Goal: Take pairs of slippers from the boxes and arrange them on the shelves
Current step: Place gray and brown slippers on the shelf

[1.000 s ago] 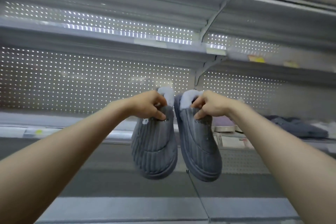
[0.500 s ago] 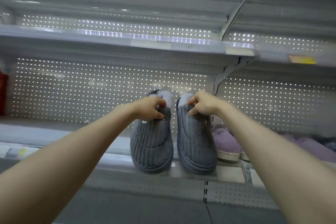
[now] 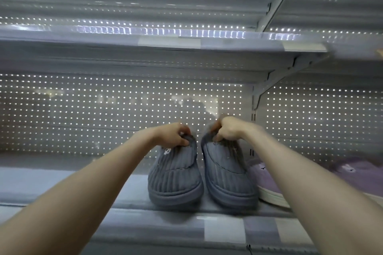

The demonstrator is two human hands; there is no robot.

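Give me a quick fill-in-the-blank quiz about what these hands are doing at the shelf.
1. The left hand grips the left slipper and the right hand grips the right slipper; both slippers are ____ in colour.
2. The purple slippers lie to the ____ of the held pair.
3. The held pair's toes sit at the shelf's ____ edge.
Missing words: grey; right; front.

purple slippers [image 3: 261, 178] — part-hidden by right forearm [image 3: 300, 188] | grey slippers [image 3: 176, 180] — heels under left hand [image 3: 172, 135], right hand [image 3: 228, 130]
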